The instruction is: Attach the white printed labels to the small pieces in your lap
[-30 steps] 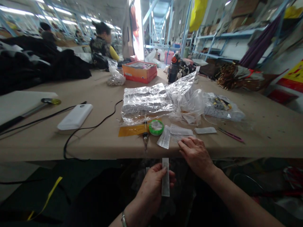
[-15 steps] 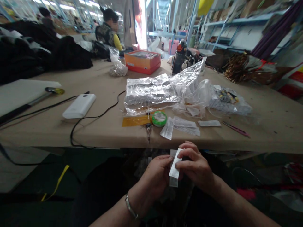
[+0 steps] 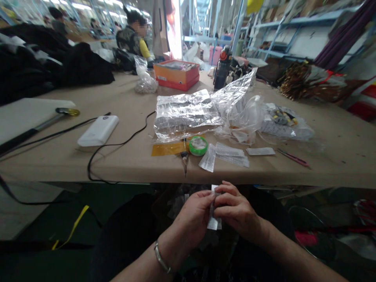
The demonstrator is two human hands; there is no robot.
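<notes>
Left hand (image 3: 195, 213) and right hand (image 3: 235, 211) close together below the near edge of the table (image 3: 58, 160), both pinched on one white label (image 3: 214, 224), held upright over the lap. On the tabletop just above: loose labels (image 3: 230, 154), green tape roll (image 3: 197, 145), pointed tool (image 3: 184, 156) overhanging the edge, crinkled plastic bags (image 3: 188, 115) behind

A thin white label strip (image 3: 213, 224) stands roughly upright, pinched between the left hand (image 3: 195, 213) and the right hand (image 3: 235, 209), only its 2 ends showing, just below the bench's (image 3: 117, 168) near edge.
</notes>
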